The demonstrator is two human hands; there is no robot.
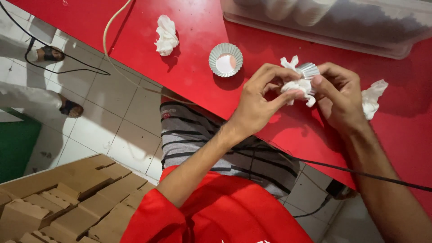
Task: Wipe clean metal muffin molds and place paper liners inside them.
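- Red table (189, 67) fills the top and right of the view; person sits at its edge, red shirt and striped grey shorts below.
- Clear plastic tray (324, 27) at the far edge of the table, white rolls inside, blurred.
- Stack of brown cardboard boxes (63, 202) on the tiled floor, lower left.
- Another person's sandalled feet (58, 81) on the floor, upper left — well apart from the table work.
- Left hand (258, 101) over the table edge, thumb and fingers pinched together on crumpled white paper (297, 85).
- Right hand (339, 96) just beside it, thumb and fingers closed on a small pleated foil cup (309, 70); the white paper sits in and spills out of that cup, both held above the table between the two hands.
- Empty foil cup (225, 59) open side up on the table, left of the hands.
- White paper wad (166, 36) further left; another wad (372, 99) right of the right hand — both on the table.
- Black cable (351, 171) crosses the lap.
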